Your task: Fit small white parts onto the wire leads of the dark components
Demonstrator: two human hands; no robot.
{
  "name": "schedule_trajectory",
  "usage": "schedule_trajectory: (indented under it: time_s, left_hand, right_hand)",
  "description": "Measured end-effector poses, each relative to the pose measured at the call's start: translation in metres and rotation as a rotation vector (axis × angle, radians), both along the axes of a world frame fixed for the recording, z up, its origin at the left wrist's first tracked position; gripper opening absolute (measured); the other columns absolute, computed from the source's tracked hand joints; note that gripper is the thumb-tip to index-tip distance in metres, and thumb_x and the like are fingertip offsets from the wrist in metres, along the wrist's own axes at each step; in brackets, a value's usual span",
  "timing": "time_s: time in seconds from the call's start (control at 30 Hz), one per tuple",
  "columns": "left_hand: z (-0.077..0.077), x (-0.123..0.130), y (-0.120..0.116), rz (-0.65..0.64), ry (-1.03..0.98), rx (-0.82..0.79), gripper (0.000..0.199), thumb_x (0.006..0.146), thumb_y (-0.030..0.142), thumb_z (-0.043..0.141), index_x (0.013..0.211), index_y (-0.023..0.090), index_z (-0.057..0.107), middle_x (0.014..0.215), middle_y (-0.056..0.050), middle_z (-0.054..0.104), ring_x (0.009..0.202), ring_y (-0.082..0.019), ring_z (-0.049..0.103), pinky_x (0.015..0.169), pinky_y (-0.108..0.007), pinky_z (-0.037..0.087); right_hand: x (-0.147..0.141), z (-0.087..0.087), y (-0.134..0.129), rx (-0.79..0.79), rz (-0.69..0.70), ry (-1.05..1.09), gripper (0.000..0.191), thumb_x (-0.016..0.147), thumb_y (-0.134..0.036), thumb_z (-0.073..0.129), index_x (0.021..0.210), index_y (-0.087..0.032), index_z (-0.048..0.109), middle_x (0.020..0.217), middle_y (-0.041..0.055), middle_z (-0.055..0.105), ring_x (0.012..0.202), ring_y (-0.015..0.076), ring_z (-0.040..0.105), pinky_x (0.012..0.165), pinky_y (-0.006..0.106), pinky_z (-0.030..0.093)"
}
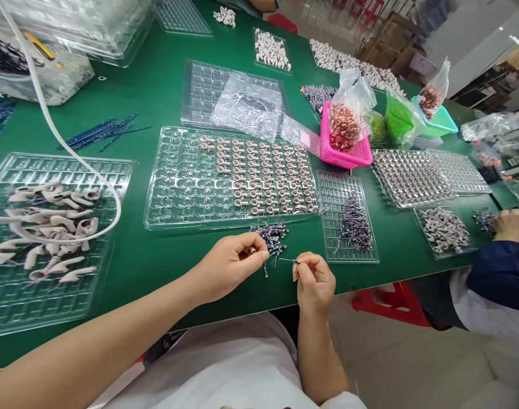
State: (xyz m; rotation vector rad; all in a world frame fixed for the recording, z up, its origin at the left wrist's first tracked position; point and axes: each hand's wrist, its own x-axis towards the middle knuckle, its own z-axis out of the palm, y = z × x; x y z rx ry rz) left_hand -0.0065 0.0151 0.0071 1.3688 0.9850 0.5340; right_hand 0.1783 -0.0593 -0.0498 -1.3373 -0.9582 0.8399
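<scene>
My left hand (236,266) is closed in a pinch, with a small pale plastic shell partly showing between its fingers. My right hand (314,281) pinches a small dark wired component (297,262), whose thin lead points toward the left hand. Just beyond both hands lies a loose pile of similar wired components (271,232), one of them lying apart below my left fingertips. Behind the pile, a clear plastic tray (178,218) carries rows of small beige shells (263,170) in its right part. The fingers hide much of both held pieces.
At left, a clear tray (67,304) holds curved beige casings, crossed by a white cable (83,162). To the right are a tray of wired components (355,221) and a pink basket (348,156). A co-worker's hand (513,226) is at far right.
</scene>
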Motion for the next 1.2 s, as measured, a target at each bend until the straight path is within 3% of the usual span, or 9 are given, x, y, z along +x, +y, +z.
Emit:
schedule_trajectory:
  time_s: [0.17, 0.23, 0.53, 0.73, 1.2]
  left_hand:
    - [-0.006, -0.002, 0.003, -0.024, -0.234, -0.262, 0.026, 0.093, 0.037, 0.05, 0.109, 0.017, 0.058, 0.074, 0.003, 0.044, 0.059, -0.01, 0.036, 0.053, -0.023, 0.032]
    - [-0.009, 0.001, 0.001, -0.039, -0.278, -0.315, 0.028, 0.094, 0.035, 0.048, 0.111, 0.016, 0.057, 0.074, 0.003, 0.042, 0.057, -0.009, 0.035, 0.051, -0.023, 0.031]
    - [-0.01, 0.008, -0.008, 0.028, -0.164, 0.038, 0.027, 0.092, 0.025, 0.048, 0.105, 0.019, 0.071, 0.095, -0.004, 0.058, 0.068, -0.01, 0.059, 0.07, -0.027, 0.054]
    - [-0.009, 0.009, -0.007, 0.107, -0.146, -0.004, 0.023, 0.089, 0.03, 0.059, 0.105, 0.018, 0.071, 0.09, -0.004, 0.068, 0.074, -0.014, 0.065, 0.072, -0.028, 0.058]
    - [-0.012, 0.008, -0.007, 0.092, -0.129, -0.017, 0.023, 0.089, 0.032, 0.061, 0.104, 0.018, 0.07, 0.091, -0.003, 0.072, 0.077, -0.015, 0.068, 0.074, -0.027, 0.058]
  right_hand:
    - [0.0, -0.003, 0.001, 0.024, -0.026, 0.014, 0.01, 0.084, -0.026, 0.061, 0.077, -0.019, 0.059, 0.07, -0.0014, 0.057, 0.052, 0.0086, 0.049, 0.046, 0.022, 0.038]
    - [-0.001, -0.002, 0.001, 0.028, -0.035, 0.01, 0.01, 0.084, -0.026, 0.061, 0.078, -0.019, 0.06, 0.07, -0.0015, 0.057, 0.052, 0.0087, 0.049, 0.047, 0.023, 0.038]
    - [-0.003, 0.003, -0.001, 0.064, -0.013, 0.027, 0.006, 0.082, -0.02, 0.063, 0.076, -0.019, 0.062, 0.07, -0.0016, 0.056, 0.054, 0.0087, 0.049, 0.047, 0.022, 0.037]
    - [-0.003, 0.0, -0.001, 0.082, -0.001, 0.077, 0.006, 0.082, -0.016, 0.064, 0.077, -0.02, 0.063, 0.07, -0.0027, 0.057, 0.054, 0.0077, 0.049, 0.047, 0.021, 0.036]
    - [-0.004, -0.002, -0.002, 0.004, 0.003, -0.024, 0.011, 0.085, -0.025, 0.062, 0.075, -0.019, 0.061, 0.067, -0.0022, 0.055, 0.052, 0.0084, 0.046, 0.045, 0.022, 0.037]
